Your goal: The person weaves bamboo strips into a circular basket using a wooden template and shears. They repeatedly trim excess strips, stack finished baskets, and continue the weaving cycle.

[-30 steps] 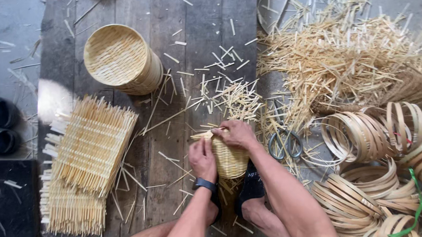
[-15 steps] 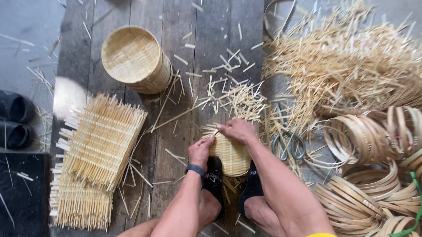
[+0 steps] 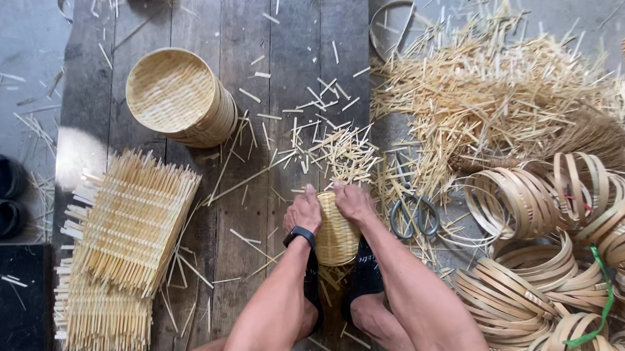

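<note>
Since a second ago my left hand has come up level with my right hand, both now clasped round the small woven basket standing between them. I judge I'm shaping its rim; next calls for firm, even pressure.

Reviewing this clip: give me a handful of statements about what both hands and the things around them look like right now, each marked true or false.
1. Both hands grip one small woven basket. True: the left hand and the right hand press on its sides.
2. A stack of round woven trays lies on the planks. True.
3. The scissors are in the right hand. False: they lie on the floor beside it.
4. The woven mats lie under the small woven basket. False: they lie apart, on the left-hand side.
5. The left wrist is bare. False: it wears a black wristband.
</note>
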